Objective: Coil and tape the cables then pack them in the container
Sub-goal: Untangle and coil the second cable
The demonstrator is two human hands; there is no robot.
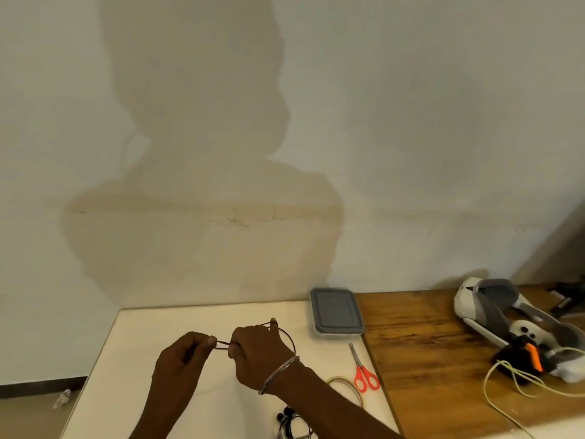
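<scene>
Both hands hold a thin dark cable over the white table. My right hand, with a metal bangle on its wrist, grips loops of the cable that arc out to its right. My left hand pinches the cable's short stretch between the two hands. A clear container with a grey lid stands shut at the back, right of the hands. More dark cables lie at the front edge. A roll of tape lies near my right forearm.
Red-handled scissors lie right of the hands. On the wooden table to the right sit a white and grey headset, a black and orange item and a pale yellow cord. A wall rises behind the tables.
</scene>
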